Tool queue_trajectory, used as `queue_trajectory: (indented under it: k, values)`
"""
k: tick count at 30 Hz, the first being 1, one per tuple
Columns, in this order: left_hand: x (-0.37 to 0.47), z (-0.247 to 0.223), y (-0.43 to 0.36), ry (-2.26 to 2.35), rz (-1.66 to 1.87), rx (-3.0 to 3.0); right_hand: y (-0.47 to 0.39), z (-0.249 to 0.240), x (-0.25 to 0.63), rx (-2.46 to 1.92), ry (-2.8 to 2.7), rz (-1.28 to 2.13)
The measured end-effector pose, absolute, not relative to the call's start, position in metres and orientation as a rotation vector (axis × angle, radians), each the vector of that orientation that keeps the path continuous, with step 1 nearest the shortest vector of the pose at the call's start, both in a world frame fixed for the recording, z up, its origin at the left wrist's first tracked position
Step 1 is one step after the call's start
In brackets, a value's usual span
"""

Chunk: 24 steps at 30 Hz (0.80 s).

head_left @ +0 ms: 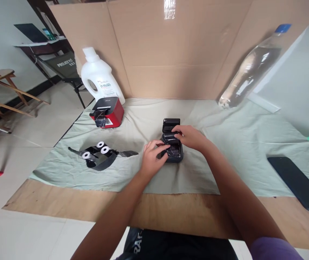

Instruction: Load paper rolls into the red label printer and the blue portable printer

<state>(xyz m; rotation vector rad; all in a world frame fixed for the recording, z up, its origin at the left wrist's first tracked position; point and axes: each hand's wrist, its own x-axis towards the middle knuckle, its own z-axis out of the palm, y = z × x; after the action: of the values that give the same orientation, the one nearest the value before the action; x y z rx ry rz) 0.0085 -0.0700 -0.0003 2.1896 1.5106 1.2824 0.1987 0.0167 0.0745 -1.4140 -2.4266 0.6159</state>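
Note:
A small black printer-like device point(175, 159) stands on the cloth, its lid point(171, 124) tipped up at the back. Inside it lies a roll of glossy black film point(170, 137), with a wrinkled stretch of film point(173, 150) spread in front. My right hand point(190, 138) comes in from the right, its fingertips closed on the end of the roll. From the left, my left hand point(153, 156) grips the device's near-left edge, thumb and forefinger reaching over onto the film. The fingertips partly hide the inside.
Left lie loose black ribbon point(102, 166) and white-ended spools point(105, 150). Behind stand a red and black box-shaped device point(116, 112) and a white jug point(100, 77). A clear bottle point(251, 68) leans on the cardboard point(176, 50). A dark phone point(297, 182) lies right.

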Motion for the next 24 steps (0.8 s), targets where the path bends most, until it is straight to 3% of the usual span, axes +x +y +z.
queue_trajectory:
  k: [5, 13, 22, 24]
  values:
    - [0.008, -0.002, -0.068, 1.512, 1.271, 2.198, 0.014, 0.063, 0.190, -1.445, -2.450, 0.567]
    - [0.010, -0.004, -0.065, 1.544, 1.293, 2.150, -0.010, 0.059, 0.160, -1.715, -2.431, 0.191]
    - [0.013, -0.004, -0.063, 1.423, 1.394, 2.095, 0.029, 0.027, 0.173, -1.549, -1.863, 0.398]
    - [0.013, -0.001, -0.063, 1.403, 1.417, 2.038, 0.040, 0.022, 0.182, -1.421, -1.738, 0.577]
